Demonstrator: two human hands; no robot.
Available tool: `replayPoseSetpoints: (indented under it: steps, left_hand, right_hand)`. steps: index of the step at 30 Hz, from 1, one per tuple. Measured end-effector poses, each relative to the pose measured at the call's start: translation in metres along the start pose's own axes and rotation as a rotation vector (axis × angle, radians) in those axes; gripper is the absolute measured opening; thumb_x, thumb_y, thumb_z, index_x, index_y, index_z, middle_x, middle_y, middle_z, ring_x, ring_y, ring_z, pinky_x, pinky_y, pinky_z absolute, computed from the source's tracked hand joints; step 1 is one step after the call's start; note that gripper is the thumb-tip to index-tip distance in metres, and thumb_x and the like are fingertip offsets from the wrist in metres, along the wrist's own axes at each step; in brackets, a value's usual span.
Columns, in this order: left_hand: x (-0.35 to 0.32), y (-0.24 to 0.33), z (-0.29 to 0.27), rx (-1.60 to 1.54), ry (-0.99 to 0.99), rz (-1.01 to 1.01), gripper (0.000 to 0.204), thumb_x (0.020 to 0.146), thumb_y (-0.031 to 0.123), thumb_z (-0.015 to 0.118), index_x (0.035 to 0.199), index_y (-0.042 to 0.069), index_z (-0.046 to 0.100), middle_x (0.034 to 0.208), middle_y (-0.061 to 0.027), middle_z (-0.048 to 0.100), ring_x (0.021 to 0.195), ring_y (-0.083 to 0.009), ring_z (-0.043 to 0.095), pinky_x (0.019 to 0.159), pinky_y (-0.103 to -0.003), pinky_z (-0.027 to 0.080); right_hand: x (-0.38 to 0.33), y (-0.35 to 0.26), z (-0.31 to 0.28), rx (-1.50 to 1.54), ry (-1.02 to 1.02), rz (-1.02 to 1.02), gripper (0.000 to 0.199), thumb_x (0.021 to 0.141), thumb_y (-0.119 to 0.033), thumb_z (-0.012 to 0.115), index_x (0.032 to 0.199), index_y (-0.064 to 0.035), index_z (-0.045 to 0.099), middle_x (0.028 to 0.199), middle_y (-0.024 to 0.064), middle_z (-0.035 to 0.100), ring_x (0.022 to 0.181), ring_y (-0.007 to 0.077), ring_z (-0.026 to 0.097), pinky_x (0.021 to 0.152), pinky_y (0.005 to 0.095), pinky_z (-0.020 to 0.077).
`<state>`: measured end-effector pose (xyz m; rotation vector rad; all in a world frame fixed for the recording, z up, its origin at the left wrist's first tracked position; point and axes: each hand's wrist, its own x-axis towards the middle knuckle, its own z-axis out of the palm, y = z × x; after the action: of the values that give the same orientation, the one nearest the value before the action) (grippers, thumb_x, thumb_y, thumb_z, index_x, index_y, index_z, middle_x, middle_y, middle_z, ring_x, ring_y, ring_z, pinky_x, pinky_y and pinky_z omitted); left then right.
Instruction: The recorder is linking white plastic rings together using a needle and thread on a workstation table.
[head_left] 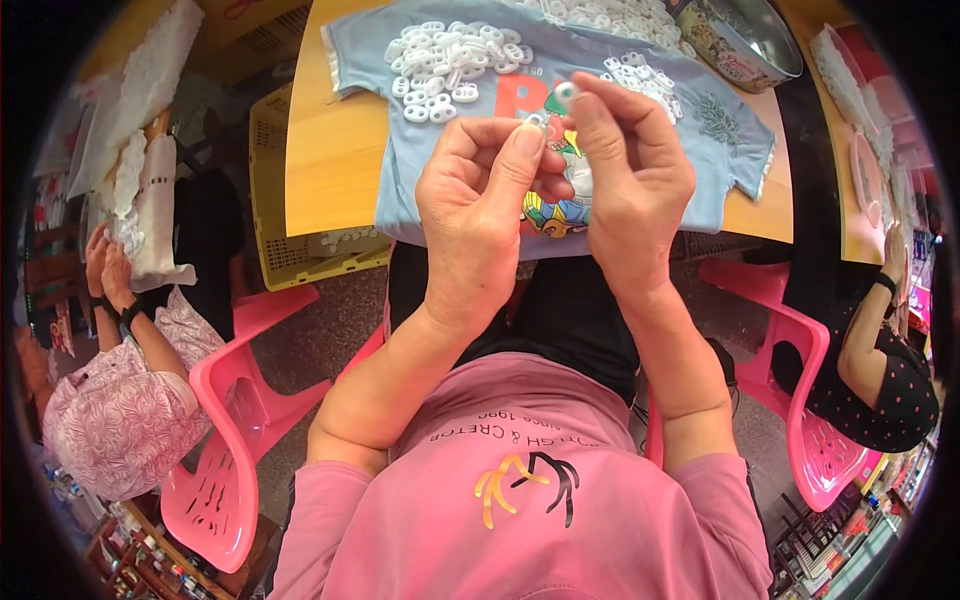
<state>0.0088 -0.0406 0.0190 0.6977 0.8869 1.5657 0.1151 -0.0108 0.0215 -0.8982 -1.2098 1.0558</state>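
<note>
Both of my hands are raised over a light blue T-shirt (408,185) spread on the table. In my left hand (470,215), thumb and forefinger pinch a small shiny pale piece (536,120), too small to make out fully. My right hand (637,180) grips a small white plastic piece (566,92) between thumb and forefinger, just right of the left fingertips and apart from them. Beyond the left hand lies a pile of white two-holed oval plastic pieces (440,65). A smaller pile of white plastic pieces (650,85) sits behind the right hand, partly hidden by it.
A large heap of white pieces (610,22) covers the table's far side, beside a printed tin (740,45). The wooden table (335,150) borders a yellow crate (285,235) at left. Pink chairs (235,400) and two other people flank me.
</note>
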Motion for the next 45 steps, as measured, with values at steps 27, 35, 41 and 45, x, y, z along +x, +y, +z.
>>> replayPoseSetpoints:
  steps: [27,35,41,45]
  left_hand:
    - [0.0,0.005,-0.003,0.07,-0.018,-0.03,0.013,0.093,0.01,0.061,0.095,-0.002,0.055,0.08,-0.0101,0.066,0.067,-0.0131,0.063,0.062,-0.024,0.051]
    - [-0.001,0.004,-0.004,0.063,-0.035,-0.024,0.013,0.093,0.01,0.061,0.095,-0.002,0.055,0.082,-0.0102,0.066,0.066,-0.0127,0.063,0.061,-0.023,0.051]
    - [-0.002,0.01,-0.004,0.092,-0.008,-0.033,0.012,0.093,0.009,0.06,0.095,-0.002,0.055,0.084,-0.0105,0.066,0.067,-0.0126,0.063,0.062,-0.024,0.051]
    - [-0.003,0.011,-0.005,0.102,0.004,-0.046,0.012,0.093,0.009,0.06,0.096,-0.002,0.055,0.084,-0.0105,0.066,0.067,-0.0125,0.063,0.062,-0.024,0.052]
  right_hand:
    - [-0.002,0.002,-0.003,0.154,0.011,0.169,0.022,0.095,-0.012,0.06,0.111,0.0025,0.064,0.093,0.0032,0.065,0.077,0.0059,0.054,0.069,0.0193,0.0451]
    - [-0.004,0.004,-0.003,0.05,-0.015,0.062,0.021,0.095,-0.011,0.06,0.112,0.0021,0.064,0.097,0.0035,0.065,0.076,0.0067,0.054,0.07,0.0206,0.0461]
    - [-0.007,0.001,0.001,0.049,-0.024,0.041,0.018,0.095,-0.009,0.061,0.108,0.0031,0.063,0.097,0.0057,0.068,0.086,0.0071,0.06,0.074,0.0218,0.0497]
    - [-0.007,0.001,0.001,0.021,-0.032,0.054,0.018,0.095,-0.009,0.06,0.108,0.0031,0.063,0.099,0.0065,0.068,0.087,0.0073,0.06,0.075,0.0222,0.0503]
